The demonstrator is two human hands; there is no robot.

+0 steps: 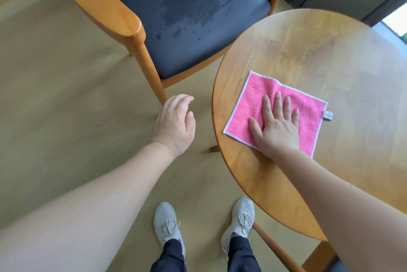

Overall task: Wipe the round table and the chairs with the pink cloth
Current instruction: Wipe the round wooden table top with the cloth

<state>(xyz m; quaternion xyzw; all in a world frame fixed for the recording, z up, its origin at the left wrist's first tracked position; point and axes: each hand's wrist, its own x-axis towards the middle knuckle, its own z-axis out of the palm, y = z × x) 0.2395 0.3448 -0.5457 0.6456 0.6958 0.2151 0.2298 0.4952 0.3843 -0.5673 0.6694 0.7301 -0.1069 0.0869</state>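
Nearest to me are my own shoes [167, 225] on the wooden floor [55, 100], with the near edge of the round surface [253, 174] curving just to their right. My left hand [175, 124] hangs over the floor with nothing in it, fingers loosely bent, near the chair's front leg [154, 78] and clear of the surface rim. My right hand [278, 127] lies flat with straight, spread fingers pressing down on the pink cloth [248, 104], so this is the hand already on the job and the one I'd keep wiping with. The cloth sits spread out near the left, near part of the surface, its long side running on a slant from near left to far right, and its small tag [327, 115] sticks out at the right corner. From where my palm rests, most of the bare wood lies farther away and to the right, so I judge the next strokes should push away from me and across to that side. Beyond and to the left stands the chair [105, 5], its dark seat [187, 11] showing damp-looking patches, close beside the surface's far left edge; my free left hand is the nearer one to it.
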